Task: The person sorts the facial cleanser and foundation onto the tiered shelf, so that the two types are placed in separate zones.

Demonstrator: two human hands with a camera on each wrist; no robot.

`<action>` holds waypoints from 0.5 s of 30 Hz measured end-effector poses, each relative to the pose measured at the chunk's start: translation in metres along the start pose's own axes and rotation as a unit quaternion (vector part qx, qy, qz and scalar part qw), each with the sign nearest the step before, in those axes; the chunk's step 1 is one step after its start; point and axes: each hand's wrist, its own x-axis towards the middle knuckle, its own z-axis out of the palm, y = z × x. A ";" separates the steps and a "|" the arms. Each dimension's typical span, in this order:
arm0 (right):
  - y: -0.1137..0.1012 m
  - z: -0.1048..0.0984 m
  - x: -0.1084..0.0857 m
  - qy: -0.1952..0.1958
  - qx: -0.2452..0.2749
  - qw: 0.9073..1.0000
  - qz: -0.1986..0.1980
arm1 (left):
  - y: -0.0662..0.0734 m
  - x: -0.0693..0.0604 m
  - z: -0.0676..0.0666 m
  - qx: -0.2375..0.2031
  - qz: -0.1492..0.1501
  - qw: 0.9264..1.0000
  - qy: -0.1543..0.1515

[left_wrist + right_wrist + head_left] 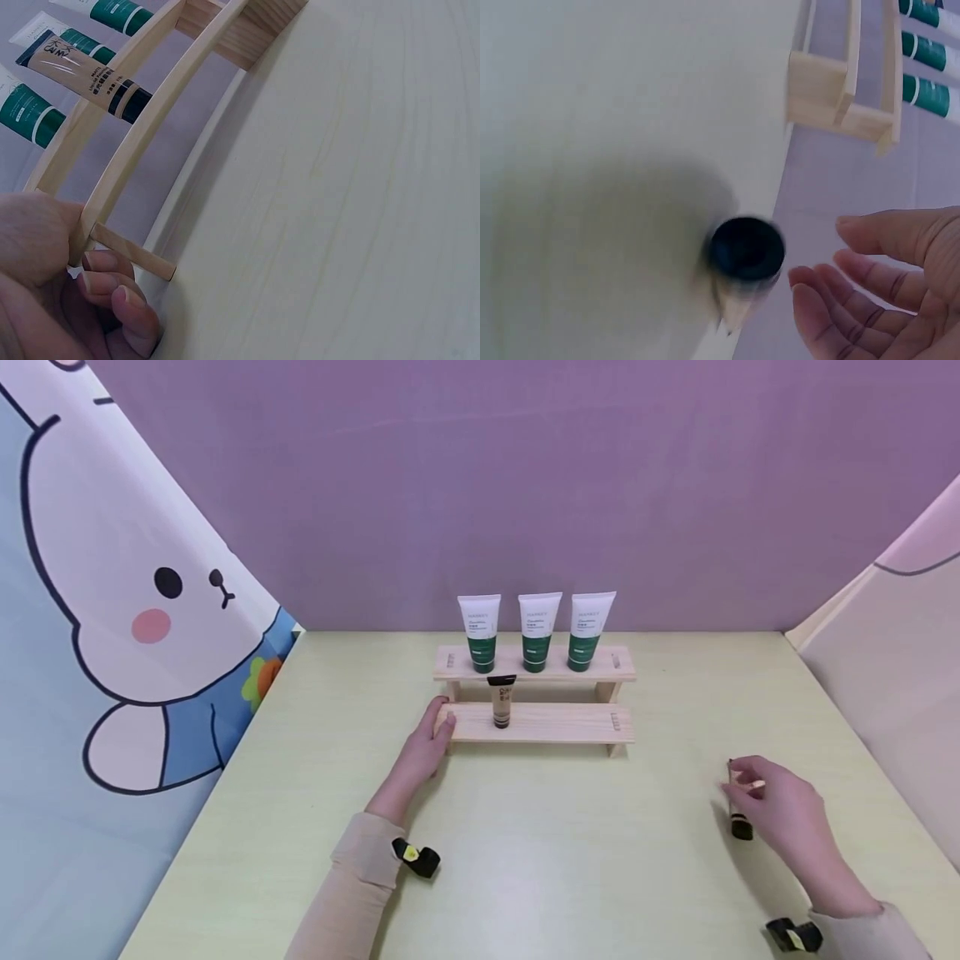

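My left hand grips the left end of a two-step wooden display stand, thumb on top and fingers curled beside its leg. On the lower step stands a beige cosmetic tube, its dark cap down. My right hand is at the right, over a second beige tube whose dark cap points toward me. In the right wrist view that tube is blurred and sits beyond the fingertips, with thumb and fingers parted. Whether any finger touches it is hard to tell.
Three white-and-green tubes stand in a row on the upper step. The pale wooden table reaches back to a purple cloth. A cartoon-print cloth hangs at the left, a pale one at the right.
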 end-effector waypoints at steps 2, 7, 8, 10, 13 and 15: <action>0.006 0.000 -0.002 0.006 -0.013 1.000 0.002 | 0.000 0.000 0.000 0.000 -0.002 1.000 0.000; 0.017 0.001 -0.004 -0.003 -0.027 1.000 0.013 | -0.001 0.001 0.000 -0.002 -0.004 1.000 0.000; 0.019 0.001 -0.004 -0.010 -0.028 0.999 0.018 | -0.001 0.001 0.000 -0.003 -0.003 1.000 0.000; 0.022 0.000 -0.003 -0.031 -0.030 0.999 0.030 | -0.001 0.001 0.000 -0.003 -0.002 1.000 0.000; 0.024 -0.001 0.000 -0.074 -0.024 0.996 0.055 | -0.001 0.001 0.000 -0.003 0.000 1.000 -0.001; 0.024 -0.002 0.003 -0.104 -0.021 0.992 0.070 | 0.000 0.001 0.000 -0.001 -0.001 1.000 0.000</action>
